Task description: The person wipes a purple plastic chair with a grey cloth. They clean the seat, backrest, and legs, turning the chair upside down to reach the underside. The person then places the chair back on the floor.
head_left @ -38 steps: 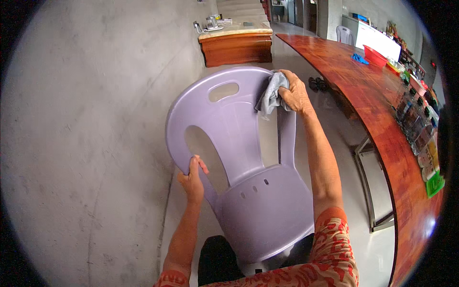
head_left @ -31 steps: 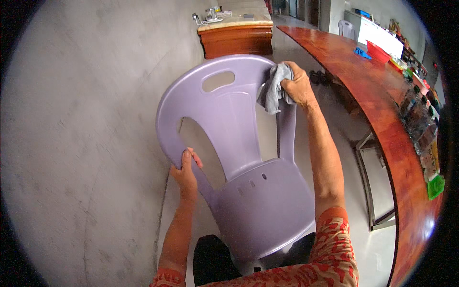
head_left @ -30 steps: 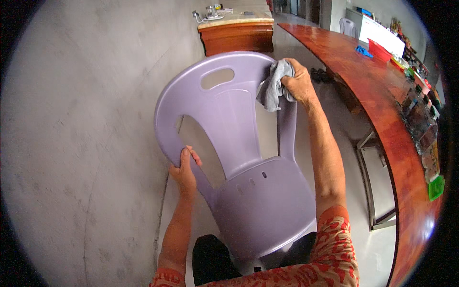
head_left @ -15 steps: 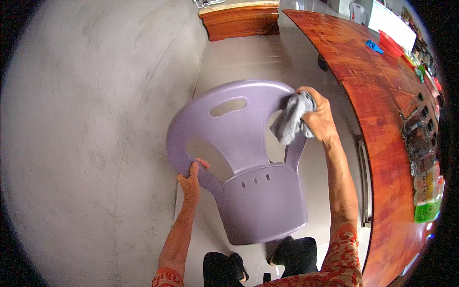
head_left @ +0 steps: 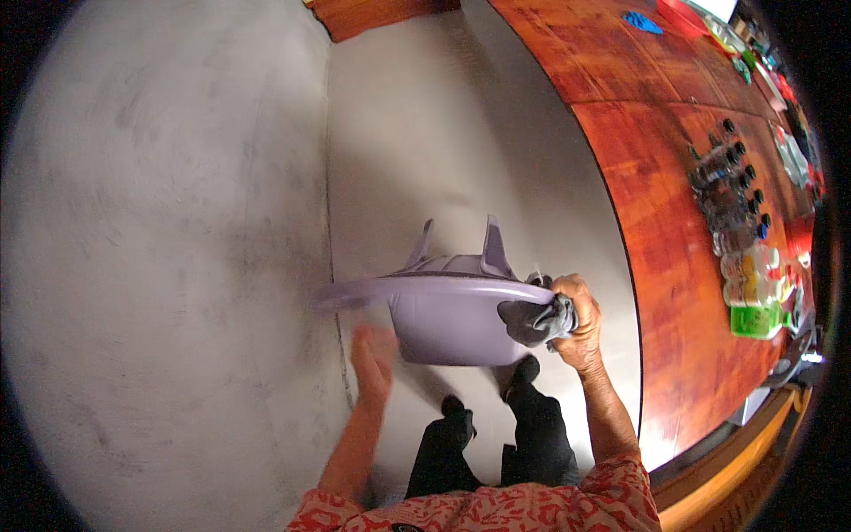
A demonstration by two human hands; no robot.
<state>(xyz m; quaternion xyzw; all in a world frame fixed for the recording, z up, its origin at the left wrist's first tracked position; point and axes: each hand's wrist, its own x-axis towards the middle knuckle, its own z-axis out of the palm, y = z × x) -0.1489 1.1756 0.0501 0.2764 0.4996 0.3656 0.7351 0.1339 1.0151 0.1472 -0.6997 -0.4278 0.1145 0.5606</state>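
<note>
A purple plastic chair [head_left: 456, 324] is tilted in front of my legs, its curved backrest rim seen edge-on and two legs pointing away from me. At the right end of that rim, my right hand [head_left: 576, 321] is closed round a crumpled grey cloth [head_left: 536, 321] and presses it to the chair. My left hand [head_left: 374, 355] is just below the rim's left part, apart from it as far as I can see. Motion smears its fingers, so I cannot tell whether they are closed.
A grey wall [head_left: 168, 248] rises on the left. Along the right runs a reddish-brown wooden table [head_left: 656, 222] with several clear bottles [head_left: 731, 199], a green-labelled jug [head_left: 758, 321], a blue cloth [head_left: 643, 22] and a red basin [head_left: 683, 16]. A wooden piece of furniture [head_left: 381, 16] stands at the far end.
The chair has tipped from facing me to nearly edge-on, its legs now showing beyond. My left hand has let go of the rim. My right hand has moved lower with the cloth.
</note>
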